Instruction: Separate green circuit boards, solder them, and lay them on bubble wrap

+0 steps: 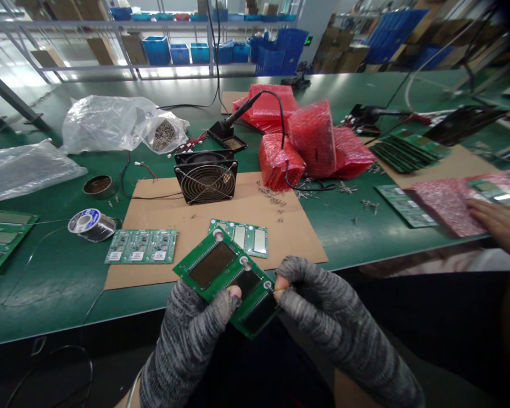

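My left hand (pixel 208 317), in a grey knitted glove with bare fingertips, holds a green circuit board (pixel 212 265) tilted above the table's front edge. Its thumb lies across the board's face, which carries dark display windows and round silvery parts. My right hand (pixel 314 300), gloved alike, pinches the board's right edge with thumb and forefinger; any small part between them is hidden. Just beyond, a second board with pale displays (pixel 260 241) lies on a cardboard sheet (pixel 153 209). To the left rests another board (pixel 141 247) with several white labels.
Behind the boards stand a black fan (pixel 207 178), a soldering iron (pixel 242 110) in its stand and red bubble-wrap bundles (pixel 312 139). A solder spool (pixel 91 225) and round tin (pixel 99 186) are left. Loose metal parts (pixel 276 195) lie scattered. Another person's hand (pixel 499 224) is at right.
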A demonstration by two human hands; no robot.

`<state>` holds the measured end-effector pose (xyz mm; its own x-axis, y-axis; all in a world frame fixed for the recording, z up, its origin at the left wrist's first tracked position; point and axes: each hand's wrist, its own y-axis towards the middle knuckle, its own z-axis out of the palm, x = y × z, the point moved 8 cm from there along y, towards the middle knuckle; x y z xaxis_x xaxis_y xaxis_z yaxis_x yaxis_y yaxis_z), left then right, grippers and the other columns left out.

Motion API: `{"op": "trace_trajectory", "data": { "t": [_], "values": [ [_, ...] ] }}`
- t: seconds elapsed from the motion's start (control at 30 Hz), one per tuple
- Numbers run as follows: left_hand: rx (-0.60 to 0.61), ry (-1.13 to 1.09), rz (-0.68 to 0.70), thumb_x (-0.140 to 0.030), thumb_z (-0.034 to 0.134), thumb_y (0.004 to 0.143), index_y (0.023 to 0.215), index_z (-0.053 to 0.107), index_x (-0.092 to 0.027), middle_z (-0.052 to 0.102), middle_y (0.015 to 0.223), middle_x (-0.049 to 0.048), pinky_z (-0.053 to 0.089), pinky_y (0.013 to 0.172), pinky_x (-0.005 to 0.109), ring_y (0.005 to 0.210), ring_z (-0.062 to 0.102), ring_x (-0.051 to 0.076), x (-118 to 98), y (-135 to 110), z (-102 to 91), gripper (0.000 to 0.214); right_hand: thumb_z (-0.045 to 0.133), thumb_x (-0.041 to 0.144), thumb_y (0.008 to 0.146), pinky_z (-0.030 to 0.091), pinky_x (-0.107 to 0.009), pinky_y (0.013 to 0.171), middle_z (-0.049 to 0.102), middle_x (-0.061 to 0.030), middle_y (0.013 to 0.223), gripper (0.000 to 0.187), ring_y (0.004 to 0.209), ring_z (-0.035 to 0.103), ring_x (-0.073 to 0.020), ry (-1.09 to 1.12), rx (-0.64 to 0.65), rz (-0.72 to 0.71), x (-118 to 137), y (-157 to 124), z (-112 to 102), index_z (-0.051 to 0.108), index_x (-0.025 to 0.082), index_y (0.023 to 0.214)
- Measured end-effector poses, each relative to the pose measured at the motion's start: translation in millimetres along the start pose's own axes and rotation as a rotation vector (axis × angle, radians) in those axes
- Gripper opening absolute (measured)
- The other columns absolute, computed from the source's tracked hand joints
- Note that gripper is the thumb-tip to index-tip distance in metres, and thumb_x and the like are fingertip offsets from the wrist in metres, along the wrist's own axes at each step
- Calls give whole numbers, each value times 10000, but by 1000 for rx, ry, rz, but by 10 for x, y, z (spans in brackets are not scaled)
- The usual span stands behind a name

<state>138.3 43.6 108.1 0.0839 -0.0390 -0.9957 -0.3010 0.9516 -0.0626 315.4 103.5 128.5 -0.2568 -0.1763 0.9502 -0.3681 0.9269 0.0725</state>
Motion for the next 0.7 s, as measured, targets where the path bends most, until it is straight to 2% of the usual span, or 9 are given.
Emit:
{"op": "trace_trajectory", "data": {
  "t": [0.17,0.33,0.57,0.7],
  "values": [
    [-4,23,48,-340,765,850,1159,698,-297,683,1238,-17,527,1006,204,1165,634,155,-45,27,-12,319,579,198,780,540,-250,669,678,-11,757,75,695,632,-151,-37,-25,4,49,26,-24,644,232,763],
    [48,3,52,-301,739,882,1230,648,-391,660,1269,-94,482,1002,111,1196,603,82,-61,12,41,371,588,175,778,535,-253,618,665,-18,731,71,667,617,-154,-40,36,46,12,47,0,627,220,738],
    [75,31,11,-344,713,902,1242,650,-372,655,1284,-69,488,1041,170,1198,609,117,42,-3,9,348,618,183,777,537,-258,618,662,-14,727,57,659,612,-158,-39,50,32,8,68,5,633,227,743],
    [12,235,94,-379,725,881,1236,666,-345,658,1279,-48,462,1072,199,1188,620,133,-14,-51,-41,361,599,198,796,538,-256,633,683,-21,751,57,684,629,-157,-47,35,23,-10,58,20,648,215,771]
  ]
}}
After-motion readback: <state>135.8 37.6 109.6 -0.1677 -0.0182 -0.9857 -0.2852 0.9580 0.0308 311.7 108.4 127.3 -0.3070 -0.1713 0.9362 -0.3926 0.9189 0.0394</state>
